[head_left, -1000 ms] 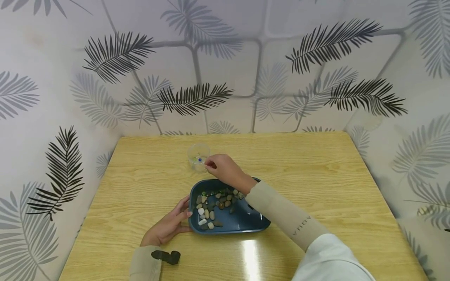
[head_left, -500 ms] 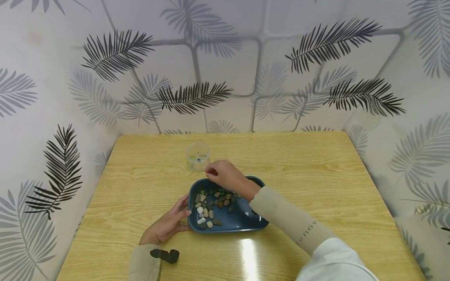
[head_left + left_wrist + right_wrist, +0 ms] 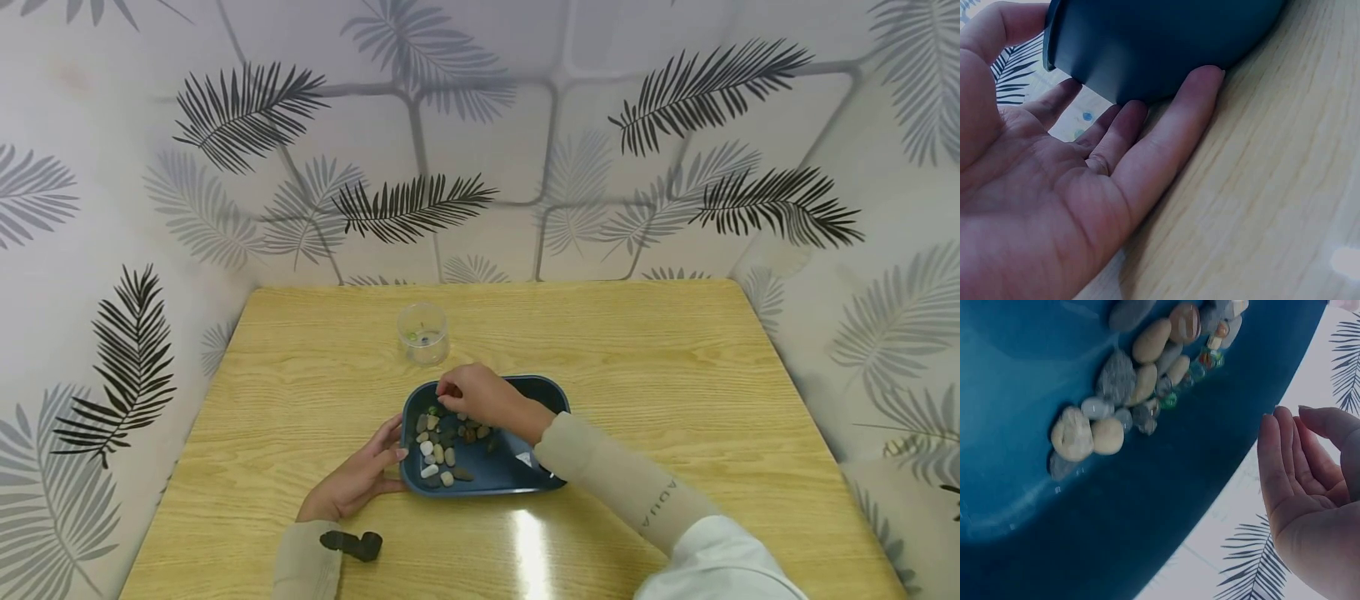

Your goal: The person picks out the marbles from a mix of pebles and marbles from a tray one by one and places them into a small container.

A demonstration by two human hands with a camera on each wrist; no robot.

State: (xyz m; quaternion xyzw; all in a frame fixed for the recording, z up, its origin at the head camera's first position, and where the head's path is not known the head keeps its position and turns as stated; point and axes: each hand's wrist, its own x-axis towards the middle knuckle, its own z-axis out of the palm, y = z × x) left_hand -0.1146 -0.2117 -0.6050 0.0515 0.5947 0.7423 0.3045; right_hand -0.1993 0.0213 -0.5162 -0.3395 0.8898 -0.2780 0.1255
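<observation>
In the head view, the left hand (image 3: 356, 479) holds the near-left end of the tray (image 3: 495, 475), thumb over the rim and fingers against the outer wall, presumably to steady it. The right hand (image 3: 483, 396) hangs over the tray's far edge, fingertips drawn close together and facing the cup (image 3: 423, 335). The cup stands on the table (image 3: 637, 358) just beyond the tray, within easy reach of that hand, a few small coloured bits in it. Pebbles (image 3: 438, 452) lie bunched at the tray's left end and along its far side.

In the left wrist view, the left hand's fingers reach out nearly straight beneath the flared wall, their tips touching it, while the thumb goes up behind the rim; the wall is caught between them.

In the right wrist view, the right hand's fingers lie side by side, gently bent, the thumb near them with a slight gap; nothing shows between, though the dim view could hide something tiny. Beads (image 3: 1169, 400) line the pebbles' edge inside the tray.
</observation>
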